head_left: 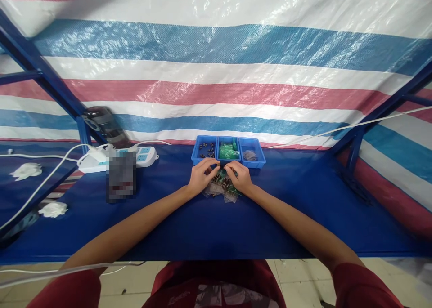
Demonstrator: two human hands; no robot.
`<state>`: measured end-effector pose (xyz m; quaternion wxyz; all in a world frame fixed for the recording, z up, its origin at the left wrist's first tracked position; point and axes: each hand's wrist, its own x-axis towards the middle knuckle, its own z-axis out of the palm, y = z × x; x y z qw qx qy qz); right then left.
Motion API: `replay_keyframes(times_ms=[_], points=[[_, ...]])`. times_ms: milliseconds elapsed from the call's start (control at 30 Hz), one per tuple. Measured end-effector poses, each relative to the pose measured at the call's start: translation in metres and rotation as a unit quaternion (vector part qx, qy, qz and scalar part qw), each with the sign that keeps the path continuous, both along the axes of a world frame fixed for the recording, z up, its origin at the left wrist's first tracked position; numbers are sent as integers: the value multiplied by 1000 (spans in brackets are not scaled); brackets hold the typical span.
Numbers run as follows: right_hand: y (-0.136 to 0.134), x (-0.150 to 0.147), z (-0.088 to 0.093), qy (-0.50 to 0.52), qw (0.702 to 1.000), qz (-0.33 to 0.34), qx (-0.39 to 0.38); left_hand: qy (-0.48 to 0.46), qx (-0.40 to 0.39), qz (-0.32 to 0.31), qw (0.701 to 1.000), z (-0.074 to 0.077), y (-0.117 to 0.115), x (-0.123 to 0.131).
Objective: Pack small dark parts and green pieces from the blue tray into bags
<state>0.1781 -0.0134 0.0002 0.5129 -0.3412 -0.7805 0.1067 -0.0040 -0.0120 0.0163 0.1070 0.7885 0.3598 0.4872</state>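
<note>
My left hand (202, 175) is closed in a pinch over the near edge of the blue bins, its fingertips close to those of my right hand. My right hand (240, 175) is pinched too; what either hand holds is too small to make out. Under and between them lies a pile of small dark and brassy parts, green pieces and clear plastic bags (221, 189). Just beyond stand three joined blue bins: the left bin (195, 157) has several small dark parts, the middle bin (218, 142) green pieces, the right bin (258, 163) small greyish clear pieces.
A white power strip (146, 156) with cords lies at the left, beside a blurred dark object (121, 177). A dark bottle (106, 126) leans behind it. Crumpled white tissues (53, 209) lie far left. Blue frame posts (356, 150) and a striped sheet (236, 92) bound the blue table (290, 236).
</note>
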Motion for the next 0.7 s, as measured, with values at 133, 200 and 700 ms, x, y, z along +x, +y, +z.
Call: replay_keyframes(times_ms=[133,200,700], points=[[0,0,2,2,1000,-8,-3,7,-7,-17,1000,0,1,-1],[0,0,2,4,1000,-11,-5,8,-11,-19,1000,0,1,-1],[-2,-1,1,6,1000,1,1,48,-21,-37,998,-2,2,-2]])
